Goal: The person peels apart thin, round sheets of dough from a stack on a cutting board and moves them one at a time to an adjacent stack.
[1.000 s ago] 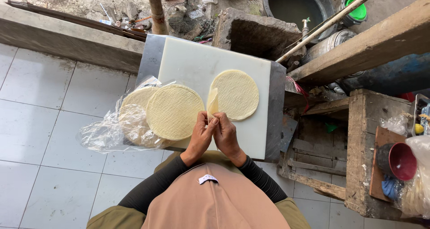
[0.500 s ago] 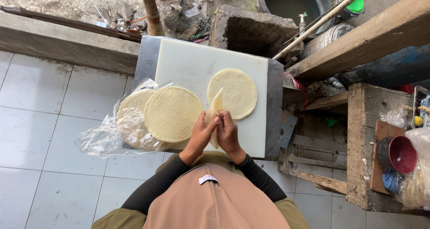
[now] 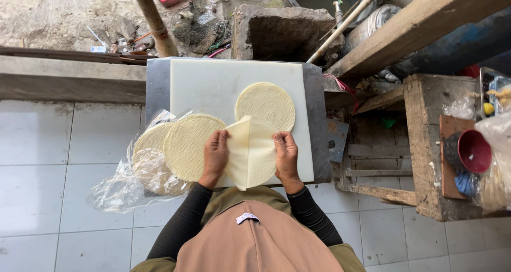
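1. At the centre of the frame, over the near edge of the white board [image 3: 213, 85]: a thin pale wrapper [image 3: 251, 150], held up between the two hands and partly peeled open, one flap folded across the other.
2. Left hand [image 3: 215, 154] at the wrapper's left edge, fingers together and pinched on it; right hand [image 3: 286, 155] at the right edge, fingers likewise closed on the sheet.
3. Step in hand, by the look of it: separating a single sheet from another stuck to it.
4. Next move probably calls for a slow, even pull from both edges, since so thin a sheet looks likely to tear.
5. Just left of the hands: a stack of round wrappers [image 3: 189, 144], pale yellow, finely dimpled, lying half on a crinkled clear plastic bag [image 3: 128, 181].
6. Above the right hand: one round wrapper [image 3: 265, 106] flat on the board, apart from the held one.
7. Board smooth and matt, resting on a grey metal surface [image 3: 157, 85]; white glazed floor tiles [image 3: 48, 144] at the left.
8. At the right of the frame: rough wooden bench [image 3: 420, 144] with a red cup [image 3: 474, 150].
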